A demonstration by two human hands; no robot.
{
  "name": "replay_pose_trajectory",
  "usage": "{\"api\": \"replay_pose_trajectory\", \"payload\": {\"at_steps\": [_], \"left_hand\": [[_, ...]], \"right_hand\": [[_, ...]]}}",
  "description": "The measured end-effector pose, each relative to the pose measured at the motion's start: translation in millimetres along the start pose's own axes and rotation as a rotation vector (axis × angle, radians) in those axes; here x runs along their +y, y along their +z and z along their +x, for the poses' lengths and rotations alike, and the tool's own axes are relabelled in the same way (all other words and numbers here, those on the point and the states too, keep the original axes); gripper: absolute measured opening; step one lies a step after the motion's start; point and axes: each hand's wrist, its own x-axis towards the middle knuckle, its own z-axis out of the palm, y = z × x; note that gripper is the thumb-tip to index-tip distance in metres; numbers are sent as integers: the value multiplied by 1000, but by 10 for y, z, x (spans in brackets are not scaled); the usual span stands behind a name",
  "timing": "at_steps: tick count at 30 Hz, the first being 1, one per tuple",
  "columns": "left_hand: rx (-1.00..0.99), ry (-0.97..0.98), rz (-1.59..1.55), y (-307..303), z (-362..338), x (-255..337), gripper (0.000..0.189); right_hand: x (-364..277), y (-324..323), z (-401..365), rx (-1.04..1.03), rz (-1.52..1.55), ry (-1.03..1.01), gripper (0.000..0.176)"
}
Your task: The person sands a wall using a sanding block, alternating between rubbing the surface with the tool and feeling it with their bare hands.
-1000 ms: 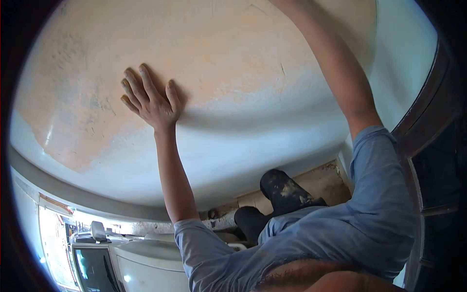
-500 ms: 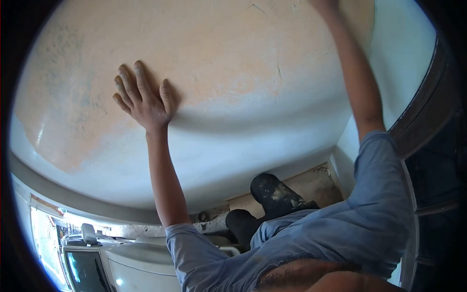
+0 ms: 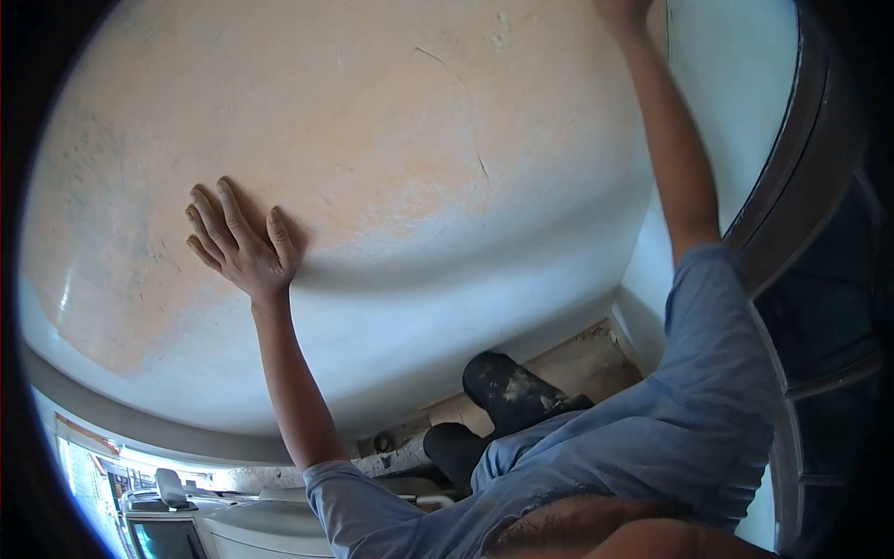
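Observation:
My left hand (image 3: 237, 244) lies flat against the wall (image 3: 391, 140), fingers spread, holding nothing. It rests at the lower edge of a large peach-orange patch on the pale wall. My right arm (image 3: 675, 158) reaches straight up along the wall near the corner. Only the heel of my right hand (image 3: 622, 7) shows at the top edge, and its fingers are out of the frame. Both sleeves are blue and rolled above the elbow.
A thin crack (image 3: 480, 164) runs down the orange patch. A dark door frame (image 3: 801, 177) stands close on the right. Below me are my dark, paint-spattered boots (image 3: 507, 389) on a dusty floor (image 3: 587, 359). A white rounded object (image 3: 265, 533) sits at the bottom left.
My left hand now sits lower and further left in the picture, still flat on the wall. My right arm stays raised, and the view has tilted up toward the corner.

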Motion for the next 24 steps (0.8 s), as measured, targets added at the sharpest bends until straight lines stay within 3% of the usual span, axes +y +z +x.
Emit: {"api": "replay_pose_trajectory", "payload": {"at_steps": [3,5,8,10,12,13,14,16,18,20,22,24], "left_hand": [[-2,-7,8,3,9,-7,62],[-5,-14,13,8,-4,-12,62],[-16,20,0,-9,2,-9,62],[-1,29,15,6,22,-2,62],[11,39,-5,12,43,25,62],[26,45,-7,3,53,26,62],[17,47,-1,-8,53,34,62],[19,30,6,-4,47,48,62],[20,21,7,10,41,43,62],[21,18,13,14,43,44,62],[20,21,19,8,41,27,61],[10,34,3,30,40,22,61]], "right_hand": [[-287,-304,-1416,-97,-98,-149,26],[-397,-444,-2181,-218,78,-69,34],[-210,-289,-1251,-123,-25,-232,25],[-11,-129,-499,-104,-104,-60,23],[95,-32,323,59,65,39,40],[506,14,180,56,68,35,40],[1097,-21,-167,-104,-175,73,31],[881,-384,-831,-222,-459,-269,27],[581,-740,-1944,-141,-32,22,29],[682,-832,-2585,-149,143,88,35],[593,-960,-2398,-314,68,-18,34],[638,-625,-1372,-248,-36,6,35]]}}
